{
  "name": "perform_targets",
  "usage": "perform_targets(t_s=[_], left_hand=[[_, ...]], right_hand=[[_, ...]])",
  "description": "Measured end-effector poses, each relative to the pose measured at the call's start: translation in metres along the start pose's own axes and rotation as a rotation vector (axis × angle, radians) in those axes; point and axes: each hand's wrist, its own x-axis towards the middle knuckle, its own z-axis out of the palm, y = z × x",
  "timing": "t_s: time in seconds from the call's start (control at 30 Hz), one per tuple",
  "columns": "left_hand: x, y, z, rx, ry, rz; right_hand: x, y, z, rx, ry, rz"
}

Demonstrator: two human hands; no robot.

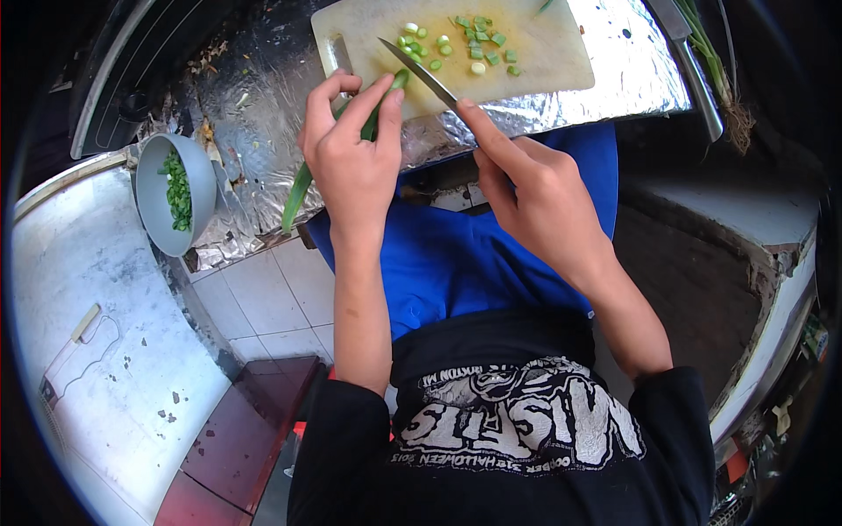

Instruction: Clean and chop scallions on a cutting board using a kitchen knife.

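My left hand (355,141) grips a green onion stalk (299,191), its cut end reaching onto the cutting board (546,66) and its leafy end hanging toward the table's front edge. In my right hand (533,177) is a kitchen knife (421,72), the index finger stretched along the back of the blade. The blade lies slantwise over the board, just right of the stalk's end. Chopped green onion pieces (477,49) are scattered on the board beyond the knife. More chopped greens (177,191) fill part of a grey bowl (207,191) at the left, which looks tilted in this view.
Foil (631,72) covers the table under the board. A metal-handled utensil (704,92) lies at the right edge beside green onions with roots (737,118). Scraps litter the dark surface (256,72) at left. White tiles (289,289) show below the table.
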Motion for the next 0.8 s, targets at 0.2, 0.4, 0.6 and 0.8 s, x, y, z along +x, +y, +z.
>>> perform_targets(t_s=[0.2,0.4,0.6,0.8], left_hand=[[0.001,-0.003,0.003,-0.073,0.007,-0.046],[0.0,-0.004,0.006,-0.061,0.022,-0.029],[-0.004,-0.003,0.007,-0.072,0.073,-0.063],[-0.002,-0.004,0.007,-0.06,0.072,-0.018]], right_hand=[[0.011,-0.003,0.008,-0.071,-0.035,0.05],[0.012,0.001,0.009,-0.115,-0.048,0.003],[-0.003,-0.002,-0.008,-0.022,-0.038,0.012],[0.01,-0.001,0.005,-0.041,-0.051,0.019]])
